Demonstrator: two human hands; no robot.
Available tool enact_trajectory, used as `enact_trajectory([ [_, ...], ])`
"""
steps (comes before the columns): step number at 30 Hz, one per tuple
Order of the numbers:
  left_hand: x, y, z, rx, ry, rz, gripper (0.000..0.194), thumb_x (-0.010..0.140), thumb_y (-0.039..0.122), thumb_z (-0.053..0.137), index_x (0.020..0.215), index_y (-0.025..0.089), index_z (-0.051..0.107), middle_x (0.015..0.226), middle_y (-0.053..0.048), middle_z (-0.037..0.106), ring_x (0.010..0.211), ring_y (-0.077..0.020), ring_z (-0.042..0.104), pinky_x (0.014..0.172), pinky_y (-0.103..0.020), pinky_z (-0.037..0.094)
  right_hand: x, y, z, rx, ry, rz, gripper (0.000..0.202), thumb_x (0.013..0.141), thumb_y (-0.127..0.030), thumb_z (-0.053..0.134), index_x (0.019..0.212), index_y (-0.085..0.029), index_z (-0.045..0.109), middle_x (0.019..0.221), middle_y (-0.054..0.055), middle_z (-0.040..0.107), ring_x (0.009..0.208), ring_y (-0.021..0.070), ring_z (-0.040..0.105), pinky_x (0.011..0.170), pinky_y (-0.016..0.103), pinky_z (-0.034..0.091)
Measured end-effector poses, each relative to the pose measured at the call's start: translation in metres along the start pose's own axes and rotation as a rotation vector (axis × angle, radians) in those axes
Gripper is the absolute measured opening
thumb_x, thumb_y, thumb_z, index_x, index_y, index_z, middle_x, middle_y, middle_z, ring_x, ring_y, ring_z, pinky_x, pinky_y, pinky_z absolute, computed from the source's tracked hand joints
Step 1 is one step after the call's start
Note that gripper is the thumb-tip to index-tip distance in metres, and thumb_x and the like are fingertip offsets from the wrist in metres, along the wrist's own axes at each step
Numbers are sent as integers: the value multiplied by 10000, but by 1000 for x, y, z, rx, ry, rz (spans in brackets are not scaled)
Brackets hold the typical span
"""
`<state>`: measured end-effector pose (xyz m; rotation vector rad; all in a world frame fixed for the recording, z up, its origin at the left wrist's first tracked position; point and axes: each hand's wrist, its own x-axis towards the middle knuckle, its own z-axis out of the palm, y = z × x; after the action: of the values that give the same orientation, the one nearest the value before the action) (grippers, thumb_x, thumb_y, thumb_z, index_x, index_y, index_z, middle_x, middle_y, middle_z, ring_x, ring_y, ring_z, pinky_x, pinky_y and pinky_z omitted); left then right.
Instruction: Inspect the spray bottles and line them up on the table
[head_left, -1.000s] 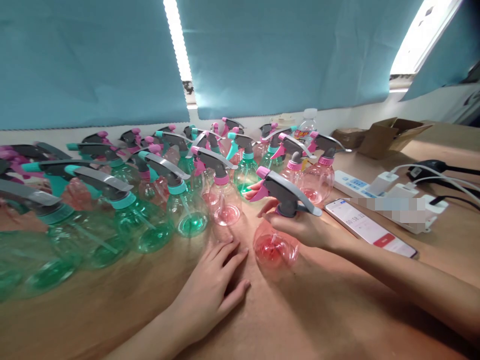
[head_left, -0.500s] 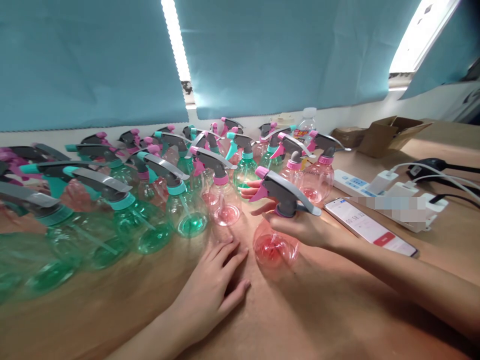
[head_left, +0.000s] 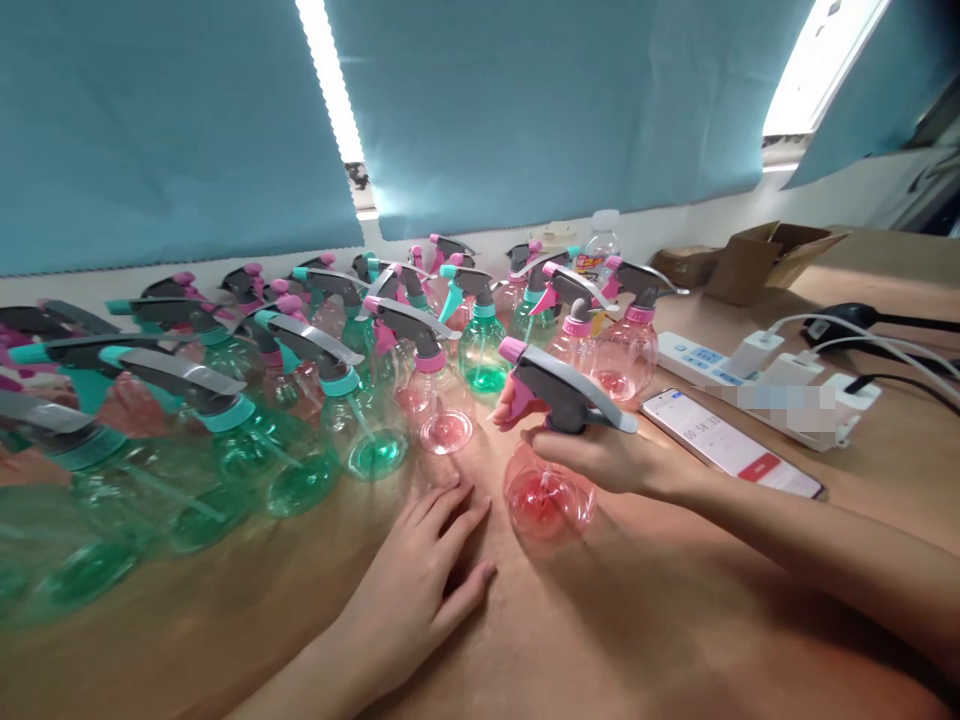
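Note:
A pink see-through spray bottle (head_left: pixel 547 503) with a grey and pink trigger head stands upright on the table. My right hand (head_left: pixel 592 455) is closed around its neck, with fingers curled at the pink trigger; the far fingers are partly hidden behind the spray head. My left hand (head_left: pixel 424 565) lies flat on the table to the left of that bottle, fingers loosely spread, holding nothing. Just beyond its fingertips stand another pink spray bottle (head_left: pixel 442 405) and a green spray bottle (head_left: pixel 365 430) with a turquoise collar.
Several more green and pink spray bottles crowd the left and back of the table. To the right lie a phone (head_left: pixel 731 440) and a white power strip (head_left: pixel 686 352) with chargers and cables. An opened cardboard box (head_left: pixel 750 268) stands farther back.
The fingers of my right hand have curled in from spread out to around the pink bottle's trigger. My left hand stays on the table. The view has shifted slightly.

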<state>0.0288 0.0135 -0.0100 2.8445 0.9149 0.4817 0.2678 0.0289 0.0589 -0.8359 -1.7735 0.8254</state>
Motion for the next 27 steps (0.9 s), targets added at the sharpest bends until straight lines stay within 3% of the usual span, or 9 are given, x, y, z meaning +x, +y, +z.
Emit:
enact_trajectory([
  [4,1,0,-1,1,1,2,449,974,381,482,1389,211,479,1387,-116,526,1293,-324,452,1063,-541,383,-1,-3,-2,-52,12,-11,153,712,-112,506,824,-216,510,805,-9,563,687,136,529,594,280,431],
  [7,1,0,-1,-3,-11,1,454,974,379,488,1395,210,468,1390,-124,523,1296,-328,447,1060,-550,380,-2,-7,-4,-107,-2,37,149,687,-93,512,764,-219,497,643,-57,465,517,87,392,467,240,329],
  [9,1,0,-2,-7,-16,3,454,976,380,485,1395,206,463,1391,-129,521,1296,-329,445,1058,-556,379,-1,-9,-4,-132,9,61,171,668,-77,515,756,-224,513,600,-69,443,479,77,351,449,230,328],
  [12,1,0,-2,-9,-12,2,450,979,380,480,1394,210,463,1396,-128,516,1298,-330,442,1056,-559,381,2,-8,-4,-84,-19,25,311,651,-56,494,886,-234,594,810,-29,625,601,105,533,598,262,491],
  [15,1,1,-2,-3,-22,-2,446,979,373,485,1392,207,465,1397,-129,513,1307,-326,430,1059,-554,377,3,-4,-3,-25,-45,17,508,665,-33,480,1101,-259,610,1080,9,669,850,165,667,733,301,544],
  [19,1,1,-1,-5,-22,-6,440,980,371,482,1386,204,470,1398,-128,511,1311,-320,425,1070,-548,366,0,2,0,17,-15,13,611,715,-20,498,1266,-282,548,1257,55,623,986,207,684,777,336,563],
  [27,1,1,-1,-1,-22,-5,440,978,373,485,1380,195,477,1396,-134,513,1303,-329,433,1063,-557,368,-4,4,0,-20,-17,25,705,762,-6,518,1389,-321,445,1338,56,592,1043,219,664,748,342,587],
])
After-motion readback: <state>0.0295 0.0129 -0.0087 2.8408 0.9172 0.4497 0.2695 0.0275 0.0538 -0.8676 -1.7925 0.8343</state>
